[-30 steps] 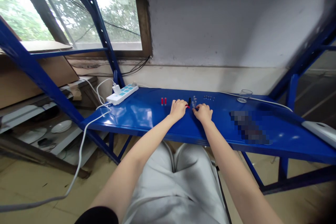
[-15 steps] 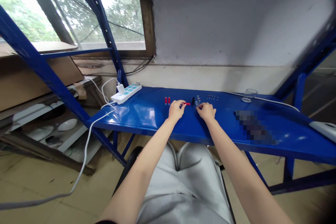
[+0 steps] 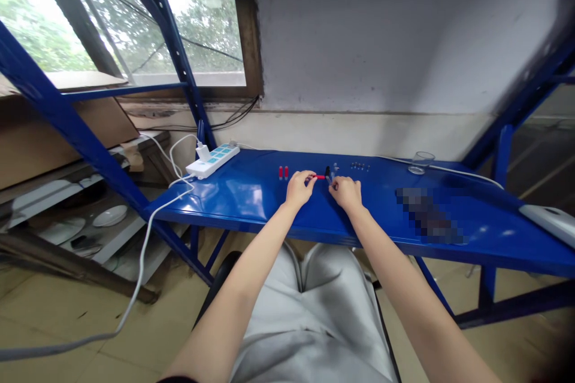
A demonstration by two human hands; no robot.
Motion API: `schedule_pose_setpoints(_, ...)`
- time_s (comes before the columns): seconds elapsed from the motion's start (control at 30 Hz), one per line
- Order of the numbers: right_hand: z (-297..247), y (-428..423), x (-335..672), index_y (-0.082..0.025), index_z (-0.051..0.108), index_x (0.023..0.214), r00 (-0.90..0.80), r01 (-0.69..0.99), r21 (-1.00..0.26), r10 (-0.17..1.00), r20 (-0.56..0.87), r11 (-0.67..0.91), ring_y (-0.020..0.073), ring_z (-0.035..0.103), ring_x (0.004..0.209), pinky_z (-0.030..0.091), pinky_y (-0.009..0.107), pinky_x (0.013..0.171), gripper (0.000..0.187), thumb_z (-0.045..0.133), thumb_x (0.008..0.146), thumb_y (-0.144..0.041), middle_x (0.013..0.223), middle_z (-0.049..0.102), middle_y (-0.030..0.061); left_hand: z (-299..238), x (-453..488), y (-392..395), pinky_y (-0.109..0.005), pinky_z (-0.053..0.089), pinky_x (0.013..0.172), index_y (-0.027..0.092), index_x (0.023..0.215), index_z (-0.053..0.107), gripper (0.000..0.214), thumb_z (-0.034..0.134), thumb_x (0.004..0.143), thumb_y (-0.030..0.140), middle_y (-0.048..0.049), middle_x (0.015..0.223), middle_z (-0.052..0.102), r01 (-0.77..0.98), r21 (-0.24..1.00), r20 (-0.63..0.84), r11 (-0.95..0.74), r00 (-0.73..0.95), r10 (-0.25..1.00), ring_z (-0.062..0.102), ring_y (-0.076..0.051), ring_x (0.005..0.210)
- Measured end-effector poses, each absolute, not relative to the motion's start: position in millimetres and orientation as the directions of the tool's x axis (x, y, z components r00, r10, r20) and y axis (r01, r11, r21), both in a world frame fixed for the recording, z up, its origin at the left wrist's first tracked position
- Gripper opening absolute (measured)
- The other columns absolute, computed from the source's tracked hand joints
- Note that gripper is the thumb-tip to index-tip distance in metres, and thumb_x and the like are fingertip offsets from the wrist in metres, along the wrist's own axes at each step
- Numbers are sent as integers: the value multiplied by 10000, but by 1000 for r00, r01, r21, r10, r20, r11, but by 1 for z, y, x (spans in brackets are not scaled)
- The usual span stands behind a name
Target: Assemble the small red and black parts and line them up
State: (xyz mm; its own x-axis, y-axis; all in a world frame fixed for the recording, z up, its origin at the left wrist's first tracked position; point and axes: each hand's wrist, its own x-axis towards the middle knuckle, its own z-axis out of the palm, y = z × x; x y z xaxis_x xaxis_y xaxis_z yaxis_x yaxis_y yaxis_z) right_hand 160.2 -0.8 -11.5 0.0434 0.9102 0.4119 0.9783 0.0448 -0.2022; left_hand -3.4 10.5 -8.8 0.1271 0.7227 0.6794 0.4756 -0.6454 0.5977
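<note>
Both my hands rest on the blue metal shelf (image 3: 251, 197). My left hand (image 3: 299, 187) is closed, pinching a small red piece (image 3: 318, 177) that points right. My right hand (image 3: 345, 192) is closed too, its fingertips pinched at a small clear piece (image 3: 331, 178) next to a small black piece (image 3: 327, 171). The red piece's tip nearly meets the right hand's fingers. Two small red parts (image 3: 283, 172) stand just left of my left hand. A row of tiny dark parts (image 3: 360, 165) lies behind my right hand.
A white power strip (image 3: 212, 160) with a plugged charger and white cable (image 3: 148, 233) sits at the shelf's left end. A clear glass (image 3: 418, 163) stands at the back right, a white object (image 3: 545, 221) at the far right. Blue uprights (image 3: 67, 119) frame the sides.
My left hand has drawn the red piece out to the right, and both hands have closed in toward each other. The camera has shifted slightly.
</note>
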Motion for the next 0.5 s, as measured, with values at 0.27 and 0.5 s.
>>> schedule_pose_setpoints(0.27,-6,-7,155,-166,554,739,-101,986,-80,902,419,148,179,535,784,221,296,660,127,455,795,-221,791,646,67,-11,-4,13,-287,489,782,176,914,639,143,545,812,214,-45,846,655,457,597,692,-659,121,711,583,-129,760)
schedule_pose_setpoints(0.5,-3,-9,153,-167,551,761,-96,987,-76,897,432,142,191,533,784,230,298,670,128,436,791,-215,794,641,81,-6,-4,6,-304,472,829,218,1114,591,286,477,858,274,-38,952,667,467,548,697,-694,203,687,571,-144,861)
